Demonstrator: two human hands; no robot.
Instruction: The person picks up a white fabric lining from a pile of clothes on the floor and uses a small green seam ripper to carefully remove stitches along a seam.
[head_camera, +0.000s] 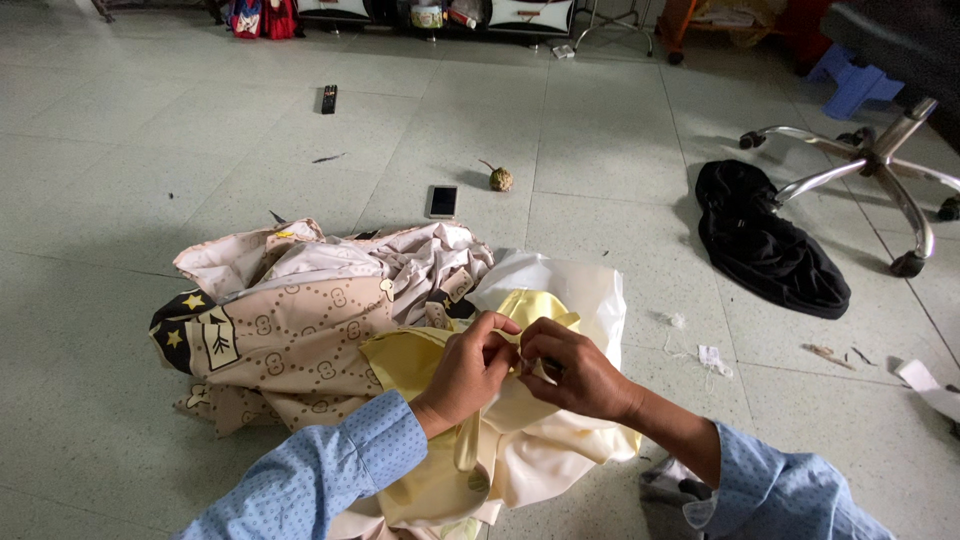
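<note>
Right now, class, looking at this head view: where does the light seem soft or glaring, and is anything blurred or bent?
Head view: soft, even daylight; faint sheen on the tiled floor; a weak shadow beside the black cloth. Left hand and right hand look sharp on the yellow fabric. Floor lines bow towards the edges, a wide-lens effect; far shelves are small and less clear.

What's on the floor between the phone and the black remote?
Only bare floor tiles lie between the phone and the black remote in the head view; a thin dark scrap sits just left of that line.
</note>
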